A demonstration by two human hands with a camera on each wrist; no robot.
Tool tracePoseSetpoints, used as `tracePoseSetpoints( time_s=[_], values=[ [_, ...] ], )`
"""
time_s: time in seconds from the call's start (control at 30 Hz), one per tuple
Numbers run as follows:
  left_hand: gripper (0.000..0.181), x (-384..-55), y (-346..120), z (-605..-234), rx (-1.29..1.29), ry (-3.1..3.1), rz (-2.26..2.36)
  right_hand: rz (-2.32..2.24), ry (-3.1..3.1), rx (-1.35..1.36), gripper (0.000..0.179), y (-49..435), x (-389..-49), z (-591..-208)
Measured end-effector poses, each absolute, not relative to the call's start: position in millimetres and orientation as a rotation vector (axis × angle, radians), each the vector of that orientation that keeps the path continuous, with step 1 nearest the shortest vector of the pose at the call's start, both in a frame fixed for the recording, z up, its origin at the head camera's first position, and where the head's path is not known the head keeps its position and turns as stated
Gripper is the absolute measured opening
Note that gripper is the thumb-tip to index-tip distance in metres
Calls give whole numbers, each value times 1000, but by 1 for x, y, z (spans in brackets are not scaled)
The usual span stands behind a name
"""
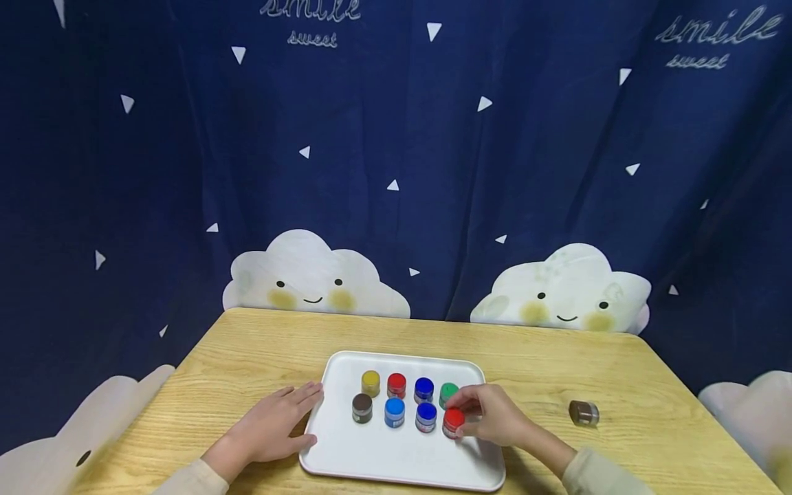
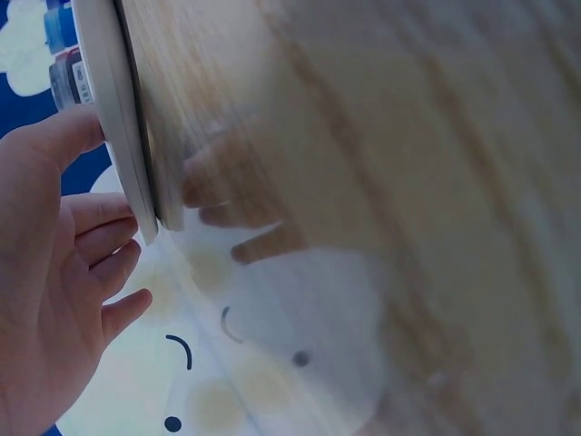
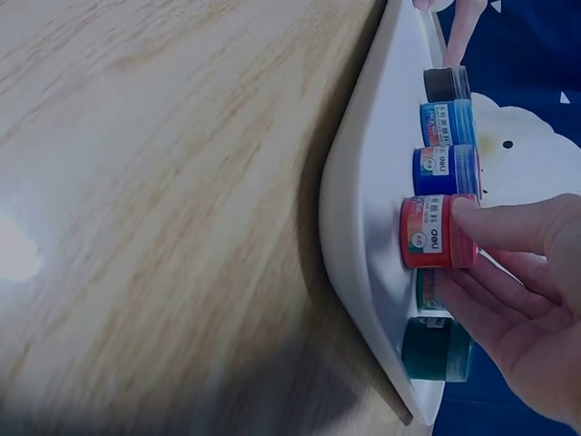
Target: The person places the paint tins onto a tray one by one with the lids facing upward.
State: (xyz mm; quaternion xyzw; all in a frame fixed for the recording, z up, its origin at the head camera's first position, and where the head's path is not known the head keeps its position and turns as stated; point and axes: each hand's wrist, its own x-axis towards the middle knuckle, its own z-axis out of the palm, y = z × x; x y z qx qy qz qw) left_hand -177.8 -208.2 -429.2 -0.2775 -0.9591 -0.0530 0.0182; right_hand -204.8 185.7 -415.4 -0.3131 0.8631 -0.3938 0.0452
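Note:
A white tray on the table carries two rows of small paint jars with coloured lids. My right hand pinches a red paint jar by its lid, at the right end of the near row. Beside it in that row stand a dark blue jar, a light blue jar and a brown jar. Green jars show past the right fingers in the right wrist view. My left hand rests against the tray's left rim, fingers extended.
The far row holds a yellow jar, a red jar, and another dark blue jar. Right of the tray, a brown jar lies on its side on the wooden table. A dark blue curtain hangs behind.

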Motion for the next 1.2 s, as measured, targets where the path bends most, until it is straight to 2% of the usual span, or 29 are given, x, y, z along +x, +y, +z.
tracePoseSetpoints(
  time_s=[0.33,0.7,1.2],
  values=[
    [69,-176,-207,-430,-875,-2954,-150,-1184,2597,-971,31,199,-205,-396],
    [69,-176,-207,-428,-866,-2966,-151,-1110,2668,-932,29,244,-211,-374],
    [68,-177,-208,-429,-870,-2946,-128,-917,2917,-852,28,306,-215,-377]
  ],
)
